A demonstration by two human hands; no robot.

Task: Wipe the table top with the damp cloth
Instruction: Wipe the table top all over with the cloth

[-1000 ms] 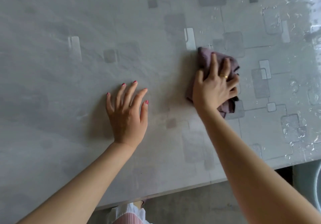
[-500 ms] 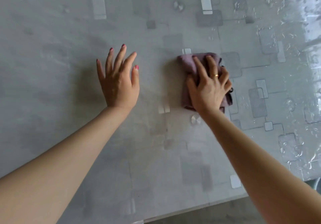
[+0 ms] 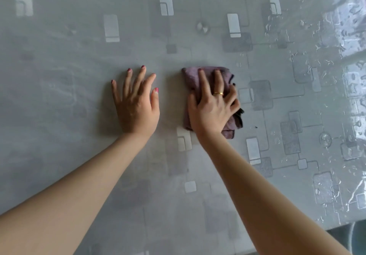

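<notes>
Grey surface (image 3: 79, 56) filling nearly the whole frame, covered in a glossy sheet printed with pale and dark rounded rectangles joined by thin lines. Beads and streaks of water (image 3: 336, 43) glinting along the right side and upper right corner; duller and smeared toward the left.

Mauve cloth (image 3: 191, 80), bunched and folded, lying flat just right of frame centre. Right hand (image 3: 213, 108) spread on top of the cloth, palm down, index and middle fingers stretched straight toward its far edge, remaining fingers bent over its right side and gathering the fabric there; grip pressing and partly grasping the cloth. Gold ring (image 3: 218, 93) on one finger of that hand. Dark fringe of the cloth poking out at the lower right of the hand.

Left hand (image 3: 136, 106) just beside the cloth on its left, apart from it, palm flat on the bare surface, fingers straight and fanned, red nails showing; grip released, holding nothing.

Both forearms bare, entering from the bottom corners of the frame.
</notes>
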